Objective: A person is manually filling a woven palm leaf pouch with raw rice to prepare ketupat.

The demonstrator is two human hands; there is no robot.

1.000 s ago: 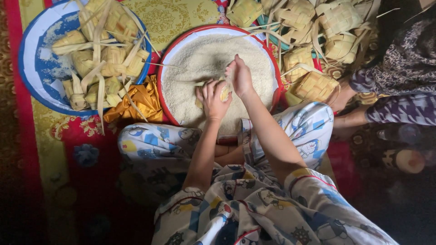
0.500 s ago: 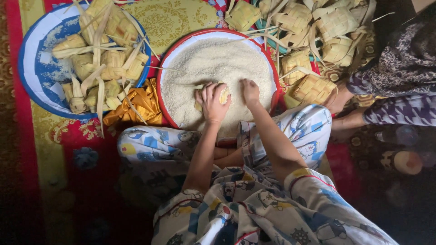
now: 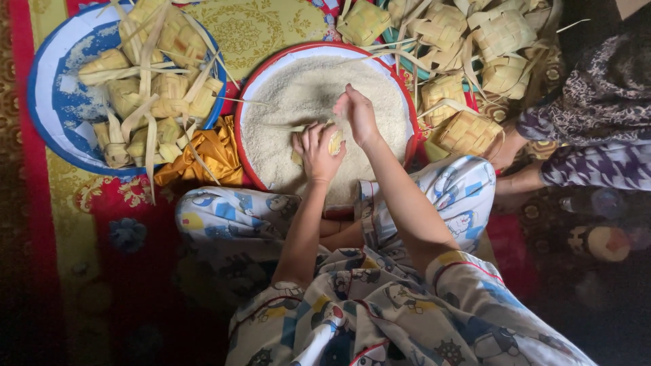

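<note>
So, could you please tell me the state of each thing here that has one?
woven pouch: held in the left hand, over the rice
right hand: raised above the pouch, fingers bunched, rice falling from it
red-rimmed basin: filled with rice
blue basin: piled with woven pouches
loose pouches: heaped on the mat

Soft daylight from above brightens the middle; edges sink into shadow (lower corners nearly black).

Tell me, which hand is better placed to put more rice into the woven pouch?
Probably the right hand: it hovers cupped just above the woven pouch, which the left hand holds over the rice.
</note>
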